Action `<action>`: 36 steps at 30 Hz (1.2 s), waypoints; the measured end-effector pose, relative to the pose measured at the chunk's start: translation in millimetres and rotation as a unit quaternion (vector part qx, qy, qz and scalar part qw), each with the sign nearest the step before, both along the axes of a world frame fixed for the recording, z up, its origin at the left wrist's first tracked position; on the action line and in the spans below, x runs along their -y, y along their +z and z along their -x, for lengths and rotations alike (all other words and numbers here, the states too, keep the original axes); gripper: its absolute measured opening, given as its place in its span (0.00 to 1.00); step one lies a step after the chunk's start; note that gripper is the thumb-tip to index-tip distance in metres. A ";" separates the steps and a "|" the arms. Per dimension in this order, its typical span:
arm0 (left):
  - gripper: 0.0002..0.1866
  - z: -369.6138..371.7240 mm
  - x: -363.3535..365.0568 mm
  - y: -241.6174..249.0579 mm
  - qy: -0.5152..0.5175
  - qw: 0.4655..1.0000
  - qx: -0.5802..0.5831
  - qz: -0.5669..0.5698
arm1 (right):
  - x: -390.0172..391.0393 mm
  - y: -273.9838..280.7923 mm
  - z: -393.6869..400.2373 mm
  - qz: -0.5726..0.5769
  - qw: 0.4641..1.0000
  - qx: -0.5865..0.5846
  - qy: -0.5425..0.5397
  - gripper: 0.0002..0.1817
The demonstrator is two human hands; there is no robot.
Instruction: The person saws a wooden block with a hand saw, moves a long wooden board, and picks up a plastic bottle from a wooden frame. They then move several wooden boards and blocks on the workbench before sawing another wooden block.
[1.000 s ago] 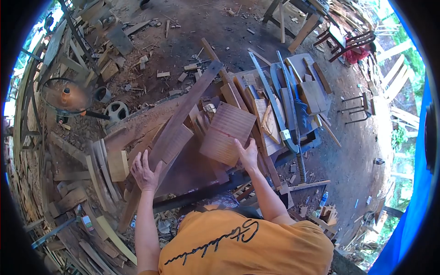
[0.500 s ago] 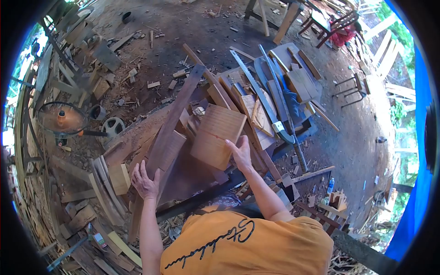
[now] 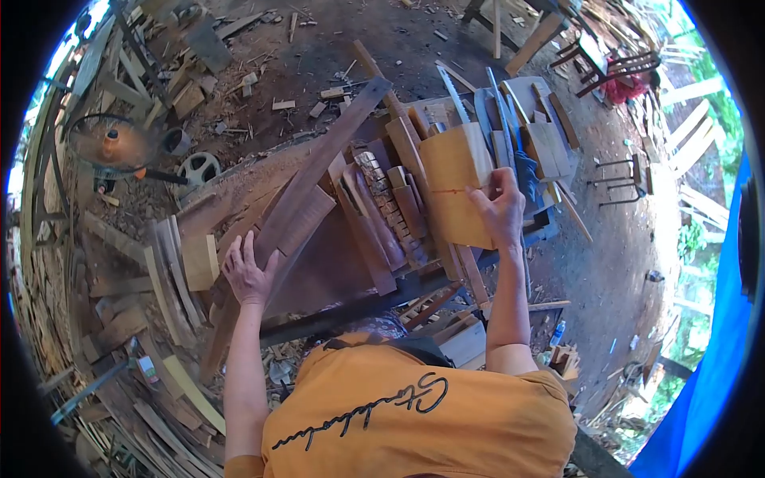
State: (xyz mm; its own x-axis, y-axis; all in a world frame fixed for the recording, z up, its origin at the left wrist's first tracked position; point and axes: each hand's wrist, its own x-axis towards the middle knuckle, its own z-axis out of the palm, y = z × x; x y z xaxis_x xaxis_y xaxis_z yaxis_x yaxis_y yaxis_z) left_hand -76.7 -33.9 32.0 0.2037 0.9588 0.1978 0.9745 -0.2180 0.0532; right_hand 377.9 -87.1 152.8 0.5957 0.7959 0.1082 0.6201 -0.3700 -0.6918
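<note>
In my right hand (image 3: 502,209) is a light wooden board (image 3: 456,179), gripped at its right edge and raised over the tools on the bench. A reddish mark runs across its face. My left hand (image 3: 248,268) lies with fingers spread on a long dark plank (image 3: 327,143) that slants across the bench. A shorter brown board (image 3: 299,225) lies against that plank, just right of the left hand. Between the two hands, several wood pieces and a rough-barked strip (image 3: 390,195) rest on the bench top (image 3: 331,271).
A handsaw blade (image 3: 453,92) shows behind the raised board, its handle hidden. A fan (image 3: 111,147) stands at the left, near a wheel (image 3: 199,170). Curved wood strips (image 3: 171,271) lie left of the bench. A chair (image 3: 602,60) and a stool (image 3: 629,175) stand at right.
My right hand has carried the light board to the right, uncovering the wood pieces and barked strip beneath. The left hand stays on the dark plank. The whole view has shifted slightly.
</note>
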 end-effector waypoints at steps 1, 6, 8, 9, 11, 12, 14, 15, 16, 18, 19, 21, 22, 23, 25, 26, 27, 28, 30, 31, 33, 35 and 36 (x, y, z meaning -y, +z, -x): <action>0.36 -0.4 0.1 1.6 -0.001 1.000 -0.001 0.005 | 0.6 -4.6 -1.4 -0.003 1.000 -0.003 0.001 0.21; 0.37 0.9 -0.2 0.7 0.010 1.000 -0.005 0.017 | -0.3 -30.3 8.3 -0.005 0.997 -0.075 0.025 0.20; 0.38 2.3 -0.2 -1.2 0.006 1.000 -0.004 0.026 | -2.5 -49.5 8.9 -0.008 0.992 -0.114 0.045 0.20; 0.38 2.6 -0.3 -1.3 0.011 1.000 -0.005 0.025 | -3.6 -60.8 7.6 -0.003 0.985 -0.162 0.061 0.18; 0.38 2.6 -0.2 -1.6 0.010 0.999 -0.001 0.033 | -7.4 -84.9 8.2 -0.005 0.969 -0.231 0.087 0.16; 0.38 2.6 0.0 -1.5 0.015 0.999 -0.002 0.033 | -11.4 -84.9 11.4 -0.003 0.969 -0.231 0.092 0.16; 0.37 2.7 0.1 -1.5 0.002 1.000 -0.002 0.028 | -19.9 -85.5 18.9 0.033 0.950 -0.300 0.082 0.19; 0.37 2.7 0.8 -1.6 0.006 1.000 -0.002 0.028 | -21.6 -90.8 17.9 0.051 0.948 -0.302 0.089 0.18; 0.37 3.1 1.2 -1.9 0.002 1.000 -0.008 0.027 | -22.1 -95.9 17.3 0.053 0.947 -0.302 0.093 0.18; 0.36 3.7 0.5 -1.9 0.002 1.000 -0.014 0.028 | -22.4 -101.2 18.9 0.009 0.979 -0.173 0.107 0.20; 0.36 3.3 1.0 -1.7 0.000 1.000 -0.009 0.025 | -20.8 -98.3 18.5 0.063 0.985 -0.115 0.115 0.21; 0.36 4.1 1.1 -3.3 -0.003 1.000 0.002 0.022 | -17.1 -102.5 32.1 0.059 0.993 0.021 0.104 0.21; 0.36 2.0 2.0 -4.5 0.004 1.000 0.004 0.025 | -15.0 -101.6 38.7 0.047 0.982 0.156 0.090 0.20; 0.37 -1.3 1.9 -4.5 -0.003 1.000 0.008 0.017 | -12.6 -96.3 41.7 0.070 0.987 0.112 0.095 0.21; 0.37 1.2 1.1 1.6 -0.012 1.000 0.007 0.002 | -8.6 -121.3 25.4 0.076 0.981 0.103 0.147 0.23; 0.37 2.4 0.8 3.1 -0.015 1.000 0.005 -0.004 | -5.5 -120.0 33.2 0.097 0.976 0.164 0.108 0.24; 0.37 4.2 1.0 6.0 -0.009 1.000 0.011 0.003 | -5.0 -109.7 37.5 0.150 0.967 0.169 0.118 0.25; 0.37 5.3 0.3 6.4 -0.007 1.000 0.020 0.010 | -1.7 -97.2 48.9 0.125 0.943 0.275 0.136 0.27; 0.38 9.3 0.8 -0.1 -0.010 0.999 0.041 -0.007 | 3.6 -103.0 56.7 0.154 0.954 0.226 0.123 0.30; 0.38 10.0 0.1 3.8 -0.002 0.999 0.038 -0.015 | 8.4 -104.5 65.6 0.139 0.954 0.238 0.123 0.30; 0.36 11.8 0.6 10.9 -0.004 0.995 0.093 0.022 | 13.7 -101.7 82.6 0.117 0.952 0.252 0.128 0.29; 0.34 20.7 -0.5 14.9 0.003 0.986 0.157 0.050 | 14.3 -95.6 113.2 0.130 0.960 0.206 0.134 0.28; 0.31 28.5 -2.6 16.6 0.001 0.972 0.221 0.082 | 14.5 -96.2 128.9 0.123 0.960 0.207 0.141 0.28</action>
